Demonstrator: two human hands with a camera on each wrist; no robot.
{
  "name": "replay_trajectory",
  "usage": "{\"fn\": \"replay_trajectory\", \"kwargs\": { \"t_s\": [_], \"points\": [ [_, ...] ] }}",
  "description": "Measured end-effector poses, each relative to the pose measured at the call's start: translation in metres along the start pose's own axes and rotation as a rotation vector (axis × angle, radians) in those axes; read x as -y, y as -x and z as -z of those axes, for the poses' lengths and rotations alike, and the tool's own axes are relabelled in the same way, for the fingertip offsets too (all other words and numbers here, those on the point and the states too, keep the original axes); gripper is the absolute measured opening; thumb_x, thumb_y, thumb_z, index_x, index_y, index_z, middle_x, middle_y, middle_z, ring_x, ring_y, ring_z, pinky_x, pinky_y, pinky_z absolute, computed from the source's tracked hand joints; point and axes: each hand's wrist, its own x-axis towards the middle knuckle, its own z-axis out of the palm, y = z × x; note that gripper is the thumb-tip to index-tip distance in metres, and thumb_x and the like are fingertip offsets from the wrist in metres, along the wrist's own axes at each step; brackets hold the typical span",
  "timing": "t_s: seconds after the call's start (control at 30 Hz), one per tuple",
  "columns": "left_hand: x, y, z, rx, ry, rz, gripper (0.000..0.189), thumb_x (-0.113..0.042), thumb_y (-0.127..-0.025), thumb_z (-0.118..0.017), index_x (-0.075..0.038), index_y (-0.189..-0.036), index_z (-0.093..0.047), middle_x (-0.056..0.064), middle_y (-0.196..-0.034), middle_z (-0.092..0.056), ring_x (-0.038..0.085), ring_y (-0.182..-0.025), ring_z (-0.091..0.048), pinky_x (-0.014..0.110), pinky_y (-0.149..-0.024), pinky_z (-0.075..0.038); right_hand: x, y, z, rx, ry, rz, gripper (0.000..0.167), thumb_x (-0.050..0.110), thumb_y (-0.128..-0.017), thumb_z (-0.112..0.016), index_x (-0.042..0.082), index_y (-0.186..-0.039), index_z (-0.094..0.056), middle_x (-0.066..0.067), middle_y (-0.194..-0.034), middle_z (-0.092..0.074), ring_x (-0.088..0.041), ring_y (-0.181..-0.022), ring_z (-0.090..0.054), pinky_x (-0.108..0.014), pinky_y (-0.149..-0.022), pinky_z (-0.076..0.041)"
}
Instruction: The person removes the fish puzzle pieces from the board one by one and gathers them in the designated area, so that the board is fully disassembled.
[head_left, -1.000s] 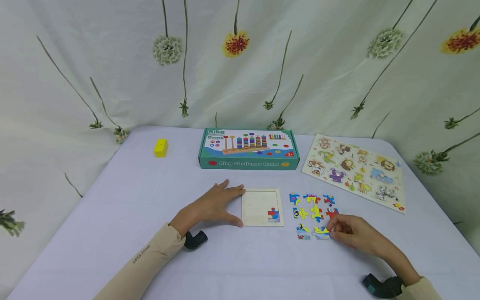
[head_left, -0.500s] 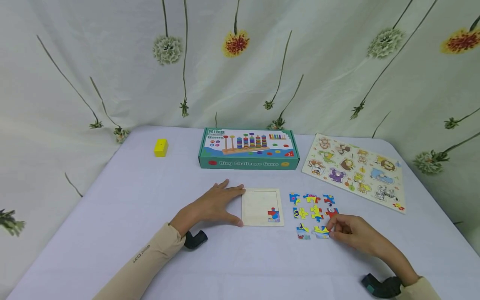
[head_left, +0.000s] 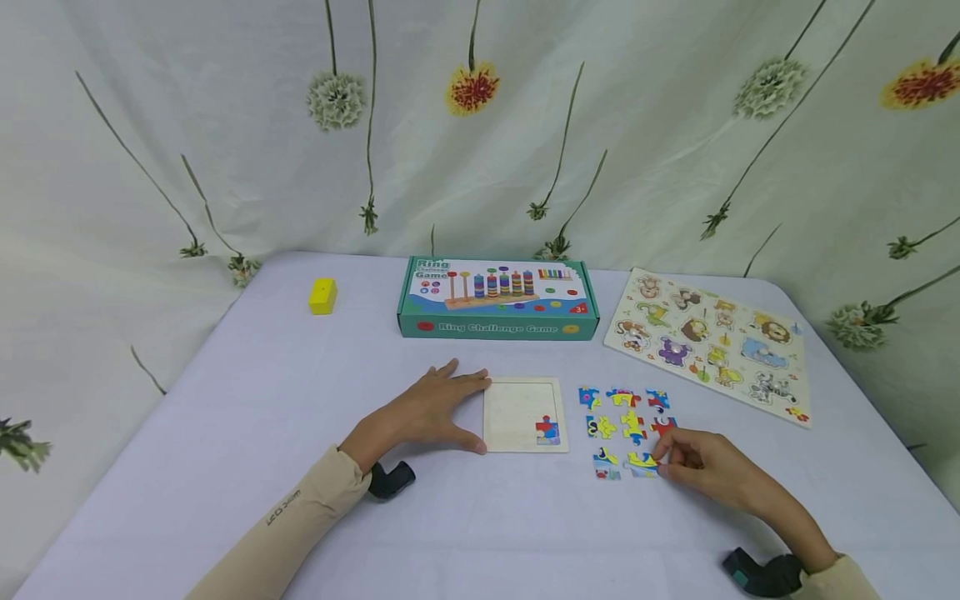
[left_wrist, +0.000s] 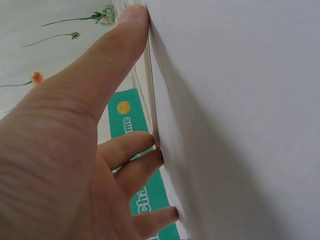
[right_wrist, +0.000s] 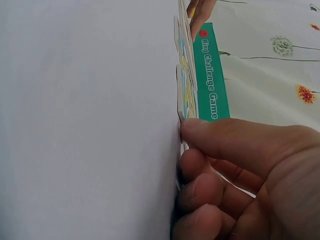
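In the head view my left hand [head_left: 438, 410] is at the left side of a shallow wooden puzzle tray [head_left: 517, 400], thumb and fingers spread along its edge. The left wrist view shows the thumb [left_wrist: 132, 30] and fingertips touching that edge. One red and blue puzzle piece [head_left: 547, 431] lies in the tray's lower right corner. My right hand [head_left: 708, 467], fingers curled, pinches the right end of a yellow and blue puzzle piece [head_left: 642, 464] in the nearest row. Its thumb [right_wrist: 197, 131] is right at that piece's end; the index fingertip's contact is partly hidden.
Several other puzzle pieces [head_left: 602, 427] lie in rows right of the tray. Behind are a green Ring Challenge Game box [head_left: 498, 300], an animal peg board [head_left: 708, 342] at the right and a yellow block [head_left: 322, 297] at the left. A flowered cloth [head_left: 480, 167] hangs behind the table.
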Motion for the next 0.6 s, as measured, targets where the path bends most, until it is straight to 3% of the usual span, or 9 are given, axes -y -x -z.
{"fn": "replay_trajectory", "kwargs": {
  "t_s": [0.3, 0.6],
  "points": [
    [0.0005, 0.0002, 0.0000, -0.009, 0.008, -0.008, 0.097, -0.058, -0.067, -0.080, -0.020, -0.147, -0.040, -0.006, -0.155, -0.032, 0.032, -0.147, -0.009, 0.053, -0.118, -0.008, -0.0030, 0.0008, 0.0027, 0.016, -0.015, 0.035, 0.009, 0.005, -0.090, -0.059, 0.007, -0.099, -0.061, 0.000, -0.069, -0.049, -0.006, -0.050, -0.044, -0.021, -0.046, -0.037],
    [-0.0007, 0.0012, 0.0003, -0.011, 0.009, -0.007, 0.096, -0.056, -0.067, -0.080, -0.020, -0.147, -0.041, -0.005, -0.154, -0.032, 0.032, -0.147, -0.010, 0.053, -0.117, -0.009, 0.0055, 0.0010, 0.0092, 0.045, -0.013, 0.040, 0.012, 0.016, -0.096, -0.057, 0.006, -0.103, -0.061, -0.001, -0.069, -0.051, -0.011, -0.052, -0.049, -0.023, -0.048, -0.043]
  ]
}}
